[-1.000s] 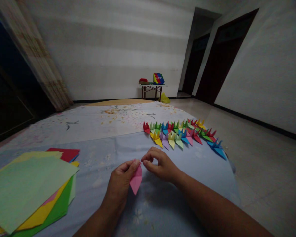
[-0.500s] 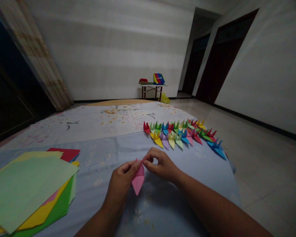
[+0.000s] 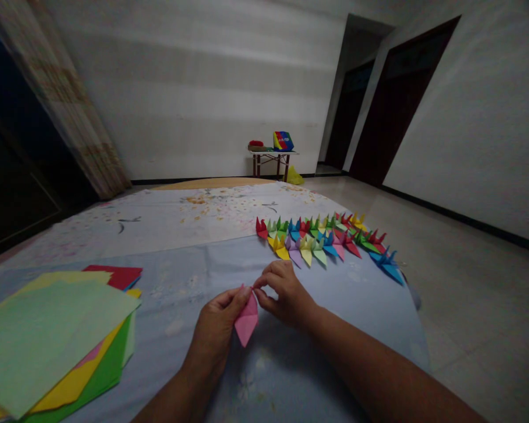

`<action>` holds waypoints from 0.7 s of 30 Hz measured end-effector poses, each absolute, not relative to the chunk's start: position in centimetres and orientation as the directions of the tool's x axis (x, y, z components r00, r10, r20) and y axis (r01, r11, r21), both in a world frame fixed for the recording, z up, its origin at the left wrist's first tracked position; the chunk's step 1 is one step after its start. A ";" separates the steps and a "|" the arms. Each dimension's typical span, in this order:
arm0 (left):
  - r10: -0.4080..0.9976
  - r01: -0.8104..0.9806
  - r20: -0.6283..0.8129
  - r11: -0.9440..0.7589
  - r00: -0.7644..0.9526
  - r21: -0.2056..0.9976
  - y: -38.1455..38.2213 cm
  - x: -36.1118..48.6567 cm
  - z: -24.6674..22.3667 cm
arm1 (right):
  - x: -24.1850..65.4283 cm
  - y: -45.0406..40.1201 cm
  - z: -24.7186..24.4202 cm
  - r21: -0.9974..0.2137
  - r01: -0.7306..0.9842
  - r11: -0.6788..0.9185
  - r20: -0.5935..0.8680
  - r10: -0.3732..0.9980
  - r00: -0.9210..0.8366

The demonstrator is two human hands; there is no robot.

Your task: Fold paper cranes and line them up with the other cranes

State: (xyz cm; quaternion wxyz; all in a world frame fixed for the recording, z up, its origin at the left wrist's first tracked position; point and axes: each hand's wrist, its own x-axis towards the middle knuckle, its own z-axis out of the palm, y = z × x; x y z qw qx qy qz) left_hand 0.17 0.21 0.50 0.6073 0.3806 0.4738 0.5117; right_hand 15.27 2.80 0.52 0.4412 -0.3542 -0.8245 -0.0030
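A pink folded origami paper (image 3: 247, 323) with a pointed lower end is held just above the blue cloth. My left hand (image 3: 223, 314) pinches its upper left side between thumb and fingers. At its top right corner, the thumb and forefinger of my right hand (image 3: 284, 291) close on a narrow tip of the same paper. The fingertips partly hide that tip. Beyond my right hand, several folded paper cranes (image 3: 306, 249) in many colours stand in rows.
At the left lies a stack of coloured paper sheets (image 3: 57, 329), light green on top. A flowered cloth (image 3: 167, 217) covers the table's far part. Against the wall stands a small table (image 3: 273, 153) with a colourful box (image 3: 283, 141).
My right hand's fingers have shifted slightly at the paper's top corner, with the forefinger and thumb a little more spread behind the tips. The left hand stays almost still.
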 end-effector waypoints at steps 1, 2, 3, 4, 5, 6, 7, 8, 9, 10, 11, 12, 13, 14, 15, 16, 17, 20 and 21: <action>0.981 -0.269 -0.189 0.192 0.035 0.944 0.2 0.2 0.5 | 15.3 2.8 0.4 -0.304 0.588 0.750 0.731 0.579 -0.362; 0.981 -0.278 -0.192 0.196 0.041 0.940 0.2 0.3 0.6 | 15.3 2.9 0.4 -0.301 0.588 0.751 0.729 0.579 -0.366; 0.980 -0.286 -0.195 0.199 0.044 0.937 0.2 0.3 0.6 | 15.3 2.9 0.3 -0.299 0.589 0.751 0.728 0.578 -0.368; 0.980 -0.295 -0.196 0.199 0.040 0.934 0.1 0.3 0.7 | 15.3 2.9 0.3 -0.297 0.588 0.752 0.729 0.577 -0.370; 0.980 -0.300 -0.197 0.198 0.033 0.933 0.1 0.4 0.8 | 15.3 2.8 0.4 -0.297 0.587 0.753 0.730 0.575 -0.369; 0.980 -0.303 -0.198 0.194 0.019 0.933 0.0 0.4 0.9 | 15.3 2.8 0.5 -0.301 0.582 0.755 0.729 0.576 -0.370; 0.980 -0.303 -0.198 0.190 0.005 0.934 0.0 0.4 0.9 | 15.3 2.7 0.6 -0.312 0.574 0.757 0.726 0.580 -0.370; 0.980 -0.301 -0.197 0.185 -0.011 0.936 0.0 0.4 1.0 | 15.4 2.7 0.7 -0.334 0.559 0.759 0.719 0.588 -0.369; 0.981 -0.296 -0.192 0.176 -0.026 0.939 0.0 0.4 1.0 | 15.4 2.6 0.8 -0.367 0.540 0.757 0.710 0.603 -0.363; 0.982 -0.288 -0.185 0.166 -0.039 0.943 0.0 0.3 1.0 | 15.4 2.6 0.9 -0.412 0.518 0.750 0.697 0.625 -0.350; 0.983 -0.276 -0.175 0.154 -0.053 0.949 0.0 0.3 0.9 | 15.5 2.6 1.0 -0.463 0.493 0.737 0.682 0.651 -0.333; 0.984 -0.260 -0.166 0.144 -0.065 0.955 0.1 0.2 0.8 | 15.5 2.6 1.0 -0.514 0.469 0.719 0.666 0.679 -0.311; 0.985 -0.241 -0.158 0.137 -0.072 0.961 0.1 0.2 0.7 | 15.6 2.6 1.0 -0.558 0.447 0.699 0.649 0.704 -0.290; 0.986 -0.219 -0.151 0.132 -0.072 0.967 0.1 0.1 0.6 | 15.6 2.7 1.1 -0.593 0.429 0.681 0.632 0.724 -0.276; 0.987 -0.198 -0.144 0.128 -0.068 0.972 0.1 0.1 0.5 | 15.6 2.7 1.1 -0.618 0.416 0.667 0.616 0.740 -0.271; 0.989 -0.179 -0.135 0.122 -0.062 0.976 0.1 0.1 0.5 | 15.6 2.7 1.1 -0.634 0.408 0.657 0.602 0.751 -0.273; 0.991 -0.161 -0.124 0.113 -0.055 0.980 0.1 0.1 0.5 | 15.6 2.7 1.1 -0.644 0.401 0.651 0.591 0.757 -0.278; 0.995 -0.122 -0.091 0.085 -0.048 0.989 0.0 0.1 0.6 | 15.6 2.7 1.2 -0.657 0.388 0.647 0.579 0.762 -0.290; 0.995 -0.114 -0.088 0.082 -0.051 0.990 0.0 0.1 0.6 | 15.5 2.7 1.2 -0.657 0.385 0.648 0.582 0.761 -0.288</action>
